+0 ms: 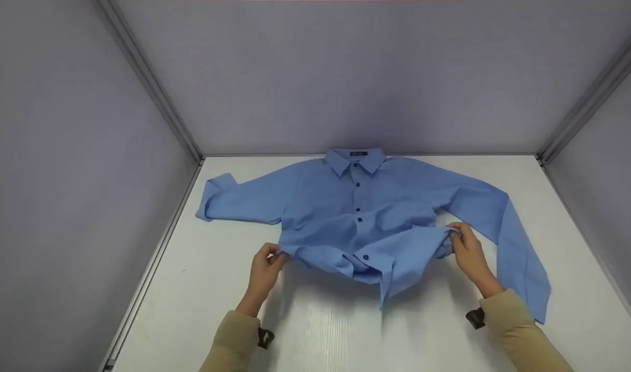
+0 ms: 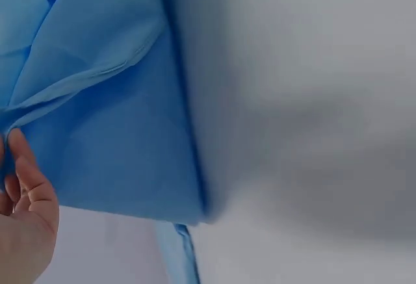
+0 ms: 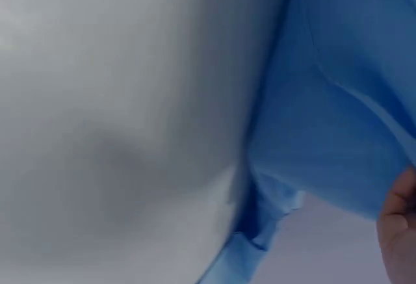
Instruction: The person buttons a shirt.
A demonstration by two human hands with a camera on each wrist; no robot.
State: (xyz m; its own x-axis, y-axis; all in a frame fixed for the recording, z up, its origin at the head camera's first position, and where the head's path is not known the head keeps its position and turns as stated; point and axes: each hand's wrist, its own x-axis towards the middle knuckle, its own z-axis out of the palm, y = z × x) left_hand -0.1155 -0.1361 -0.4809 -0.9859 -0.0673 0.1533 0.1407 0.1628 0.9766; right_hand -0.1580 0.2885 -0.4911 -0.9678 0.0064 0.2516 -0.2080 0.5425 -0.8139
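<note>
A light blue button-up shirt (image 1: 326, 201) lies front up on the white table, its collar (image 1: 356, 160) toward the back wall. The left hand (image 1: 264, 268) pinches the lower left edge of the shirt between thumb and fingers. At the lower right edge, the right hand (image 1: 469, 253) grips a bunched piece of the cloth. Between the hands the lower part is lifted and sags in folds, with a pointed corner hanging down in the middle. In the left wrist view, the left hand (image 2: 29, 212) holds the hem; in the right wrist view, the right hand (image 3: 400, 225) shows at the edge.
The left sleeve (image 1: 243, 201) stretches sideways with its cuff end folded back. Bent at the elbow, the right sleeve (image 1: 519, 253) runs down toward the front of the white table (image 1: 191, 310). Grey panels (image 1: 367, 77) enclose the table at the back and both sides.
</note>
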